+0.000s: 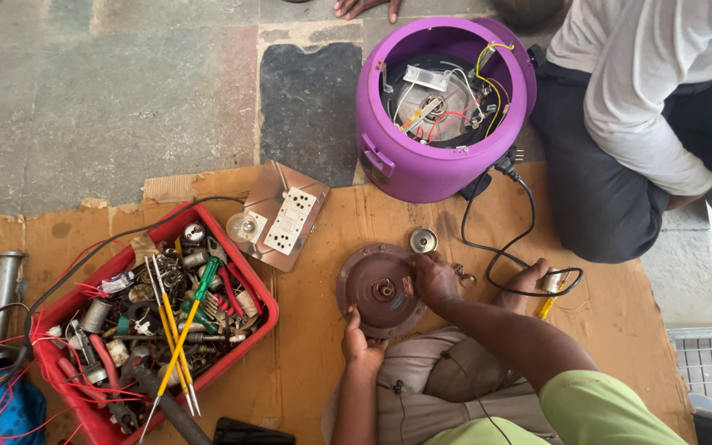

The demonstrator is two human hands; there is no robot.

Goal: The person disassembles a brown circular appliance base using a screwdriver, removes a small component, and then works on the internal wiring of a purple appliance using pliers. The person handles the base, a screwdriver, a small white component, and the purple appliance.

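On the cardboard sheet [306, 354], beside the red tray [250, 272], a rusty round heating plate [377, 288] is being gripped at opposite rims by the left hand [360, 342] and right hand [434, 278]; it is being judged rigid, heavy, rough-edged.

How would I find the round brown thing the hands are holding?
Look at the brown cardboard sheet on the floor, right of the red crate of tools. Between both hands lies a round rusty-brown disc with a small hub in the middle. It is flat and dull, unlike the purple pot above.
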